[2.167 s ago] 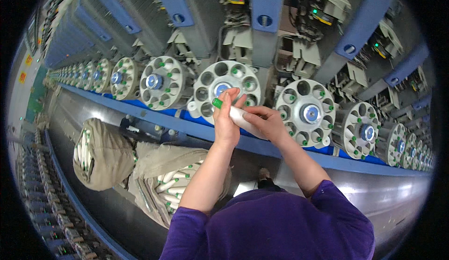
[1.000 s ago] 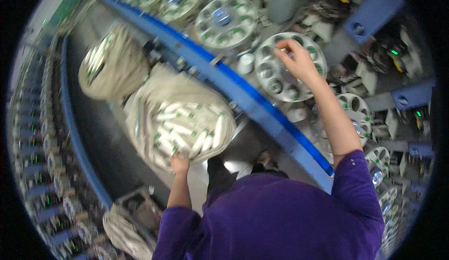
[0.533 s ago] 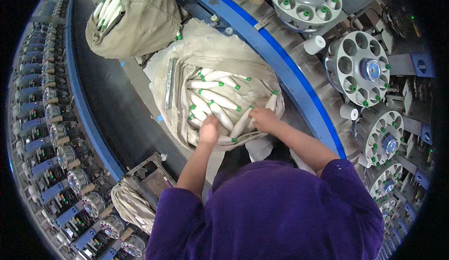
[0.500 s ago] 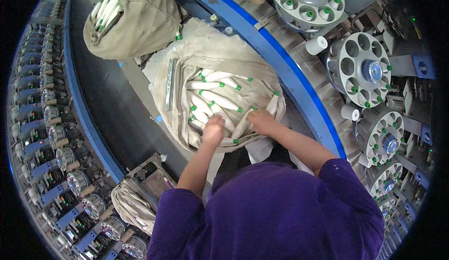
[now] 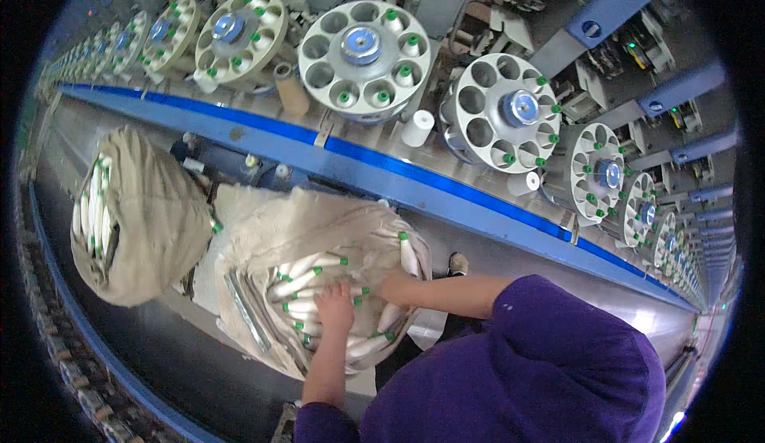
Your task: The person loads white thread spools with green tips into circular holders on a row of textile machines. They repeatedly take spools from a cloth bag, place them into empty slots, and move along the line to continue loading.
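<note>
Reaching into the open beige cloth sack [image 5: 319, 212], the left hand [image 5: 335, 307] lies over white, spindle-shaped yarn bobbins with green tips [image 5: 300, 269] near the sack's middle, fingers slightly apart; the right hand [image 5: 401, 290] dips toward the sack's right side, fingertips hidden. Whether either grips anything cannot be told. Lifting each bobbin by its green tip would probably spare the yarn. No brand, label or writing is legible.
</note>
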The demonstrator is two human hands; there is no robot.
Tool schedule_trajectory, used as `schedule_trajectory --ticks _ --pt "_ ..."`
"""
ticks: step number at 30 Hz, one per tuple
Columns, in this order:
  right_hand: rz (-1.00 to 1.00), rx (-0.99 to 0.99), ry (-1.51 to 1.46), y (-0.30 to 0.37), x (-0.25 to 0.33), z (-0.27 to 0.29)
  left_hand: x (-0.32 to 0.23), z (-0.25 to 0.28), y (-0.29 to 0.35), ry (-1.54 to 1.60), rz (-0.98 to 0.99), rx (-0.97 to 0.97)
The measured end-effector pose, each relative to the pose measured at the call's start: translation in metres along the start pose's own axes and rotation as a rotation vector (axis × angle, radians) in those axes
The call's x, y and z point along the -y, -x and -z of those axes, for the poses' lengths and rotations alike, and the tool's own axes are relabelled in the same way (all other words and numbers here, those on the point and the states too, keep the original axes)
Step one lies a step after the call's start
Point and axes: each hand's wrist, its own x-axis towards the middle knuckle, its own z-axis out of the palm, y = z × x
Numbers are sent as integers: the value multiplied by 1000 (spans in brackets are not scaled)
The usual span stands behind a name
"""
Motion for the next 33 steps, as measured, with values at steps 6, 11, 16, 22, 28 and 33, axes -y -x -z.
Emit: schedule_trajectory --ticks 6,11,16,22,28,33 --pt "-147 10 -809 90 -63 40 -6 17 -22 91 -74 270" --pt "-103 -253 -1786 140 -64 70 21 112 -73 910 229 427" --pt "33 -388 -1847 142 -29 98 -7 191 -100 1931 151 459" --pt "485 -67 -2446 204 -54 92 -47 241 -133 2137 -310 356" --pt "446 -862 -2119 323 -102 50 -98 279 -161 2266 -569 57" --pt "454 -1992 -2337 378 -138 47 -134 309 -173 2121 -608 -14"
